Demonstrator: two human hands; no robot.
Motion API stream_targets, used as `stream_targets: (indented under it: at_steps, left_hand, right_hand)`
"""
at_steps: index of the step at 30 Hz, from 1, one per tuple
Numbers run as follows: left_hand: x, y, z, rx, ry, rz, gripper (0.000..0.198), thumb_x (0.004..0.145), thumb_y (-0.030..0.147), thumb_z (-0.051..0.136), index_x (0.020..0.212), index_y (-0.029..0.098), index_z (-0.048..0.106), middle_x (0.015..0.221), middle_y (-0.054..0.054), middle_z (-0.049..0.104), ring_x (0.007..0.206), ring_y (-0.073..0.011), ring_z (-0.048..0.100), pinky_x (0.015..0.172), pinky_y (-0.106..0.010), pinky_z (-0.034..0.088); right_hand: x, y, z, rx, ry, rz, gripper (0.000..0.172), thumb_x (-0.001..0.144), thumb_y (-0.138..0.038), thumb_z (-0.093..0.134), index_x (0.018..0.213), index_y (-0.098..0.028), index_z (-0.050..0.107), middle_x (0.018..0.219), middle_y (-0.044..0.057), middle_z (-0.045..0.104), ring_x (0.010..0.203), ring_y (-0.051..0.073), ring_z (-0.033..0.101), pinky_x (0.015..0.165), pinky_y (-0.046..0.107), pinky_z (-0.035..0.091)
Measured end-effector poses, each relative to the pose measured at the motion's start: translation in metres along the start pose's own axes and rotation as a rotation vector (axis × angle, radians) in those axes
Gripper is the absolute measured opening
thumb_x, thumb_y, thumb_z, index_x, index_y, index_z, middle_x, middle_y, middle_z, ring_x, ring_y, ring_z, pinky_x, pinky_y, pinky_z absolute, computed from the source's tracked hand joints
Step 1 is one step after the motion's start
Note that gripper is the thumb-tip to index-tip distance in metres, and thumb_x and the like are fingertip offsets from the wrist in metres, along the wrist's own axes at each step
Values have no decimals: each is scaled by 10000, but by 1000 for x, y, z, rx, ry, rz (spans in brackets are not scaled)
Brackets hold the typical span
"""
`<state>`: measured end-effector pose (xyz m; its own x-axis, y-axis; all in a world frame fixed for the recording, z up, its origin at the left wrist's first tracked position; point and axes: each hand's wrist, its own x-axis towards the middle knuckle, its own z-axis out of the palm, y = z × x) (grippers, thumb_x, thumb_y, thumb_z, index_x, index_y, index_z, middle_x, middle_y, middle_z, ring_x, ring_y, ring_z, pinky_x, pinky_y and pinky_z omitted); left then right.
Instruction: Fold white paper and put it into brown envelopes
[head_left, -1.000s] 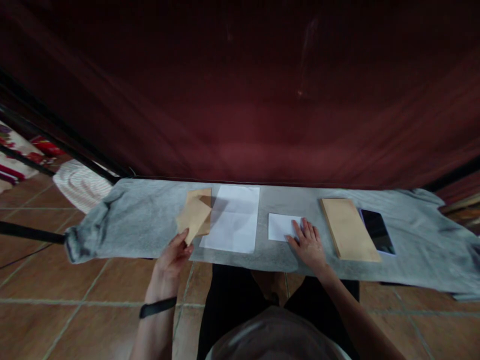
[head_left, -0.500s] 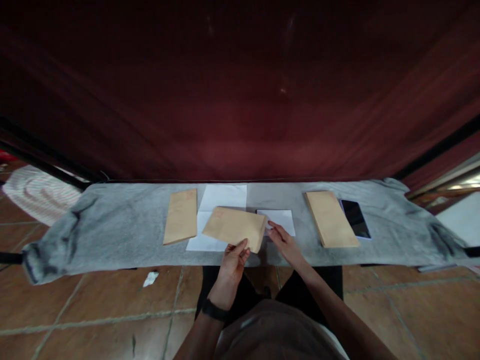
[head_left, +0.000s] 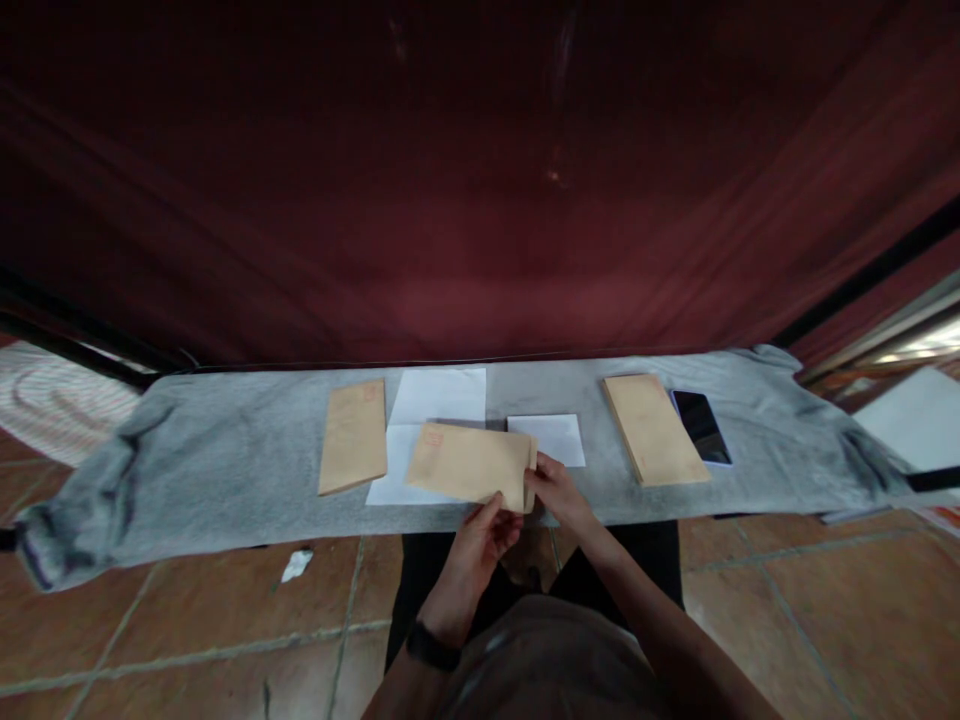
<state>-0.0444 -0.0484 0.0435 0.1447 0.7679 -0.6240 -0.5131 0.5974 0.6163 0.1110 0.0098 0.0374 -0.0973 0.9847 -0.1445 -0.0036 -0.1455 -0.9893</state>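
Note:
A brown envelope [head_left: 465, 465] is held just above the near edge of a grey-covered table [head_left: 225, 460]. My left hand [head_left: 484, 540] pinches its lower edge from below. My right hand [head_left: 551, 490] grips its right end, fingers closed at the flap. Under the envelope lies a large white sheet [head_left: 435, 400]. A small folded white paper [head_left: 551, 437] lies just behind my right hand. Another brown envelope [head_left: 352, 435] lies flat to the left of the sheet.
A stack of brown envelopes [head_left: 654, 428] lies to the right, with a dark phone [head_left: 699, 425] beside it. A dark red curtain [head_left: 480, 200] hangs behind the table. A white paper scrap [head_left: 297, 565] lies on the tiled floor at left.
My left hand carried the envelope from the left pile to the middle, over the white sheet. My right hand left the small white paper and took hold of the envelope's right end.

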Motion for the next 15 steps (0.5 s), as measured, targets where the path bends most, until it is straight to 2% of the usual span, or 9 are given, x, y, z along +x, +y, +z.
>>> stream_targets:
  at_steps: [2, 4, 6, 7, 8, 9, 10, 12, 15]
  left_hand:
    - [-8, -4, -1, 263, -101, -1, 443, 765, 573, 775, 840, 152, 663, 722, -44, 693, 627, -148, 653, 575, -246, 501]
    - [-16, -1, 0, 586, -145, 178, 401, 841, 568, 691, 874, 169, 677, 761, -60, 704, 678, -188, 675, 632, -306, 537]
    - [-19, 10, 3, 947, -120, 520, 348, 868, 475, 688, 1082, 200, 690, 1035, -103, 735, 959, -261, 704, 866, -422, 560]
    - [-18, 18, 4, 1125, -92, 708, 453, 847, 414, 727, 1252, 229, 642, 1264, -122, 679, 1176, -298, 640, 1027, -489, 492]
    - [-15, 26, 4, 1305, -65, 855, 642, 812, 367, 771, 1403, 255, 547, 1460, -134, 556, 1354, -333, 515, 1142, -556, 378]
    - [-10, 34, 4, 1475, -44, 950, 817, 775, 331, 811, 1501, 275, 440, 1585, -140, 416, 1464, -362, 379, 1197, -609, 267]
    - [-4, 42, 2, 1625, -38, 1007, 966, 732, 319, 848, 1558, 283, 348, 1650, -150, 298, 1517, -384, 270, 1213, -644, 192]
    - [9, 53, -3, 1839, -41, 1050, 1159, 658, 354, 902, 1603, 276, 234, 1690, -177, 161, 1550, -409, 147, 1211, -673, 139]
    - [23, 61, -9, 1979, -81, 1069, 1245, 629, 448, 907, 1618, 264, 173, 1689, -205, 136, 1552, -419, 126, 1204, -686, 127]
  right_hand:
    - [1, 5, -9, -199, 50, -44, 233, 794, -336, 571, 940, -224, 713, 836, 12, 731, 856, 217, 667, 811, 319, 530]
    - [1, 10, -17, -309, 74, -63, 242, 812, -283, 518, 966, -237, 699, 859, 11, 736, 874, 211, 676, 825, 309, 528]
    - [-2, 13, -23, -328, 62, -97, 284, 814, -250, 482, 1007, -241, 690, 906, 13, 745, 891, 208, 685, 839, 306, 534]
    - [-3, 13, -25, -325, 55, -117, 302, 812, -241, 473, 1024, -240, 688, 925, 13, 749, 901, 208, 689, 851, 310, 539]
    - [-5, 14, -27, -321, 52, -132, 316, 811, -237, 471, 1040, -238, 688, 941, 14, 752, 914, 211, 692, 864, 317, 543]
    - [-7, 13, -28, -315, 50, -142, 324, 810, -237, 475, 1053, -234, 688, 955, 16, 755, 926, 215, 694, 876, 325, 547]
    - [-9, 13, -29, -308, 46, -145, 327, 812, -240, 480, 1063, -228, 690, 964, 20, 757, 931, 219, 695, 886, 335, 550]
    - [-11, 11, -32, -287, 23, -141, 327, 827, -257, 490, 1080, -216, 692, 985, 27, 758, 925, 222, 698, 894, 350, 557]
    - [-14, 9, -37, -255, -27, -131, 327, 844, -278, 497, 1098, -211, 693, 986, 28, 757, 913, 219, 698, 891, 355, 564]
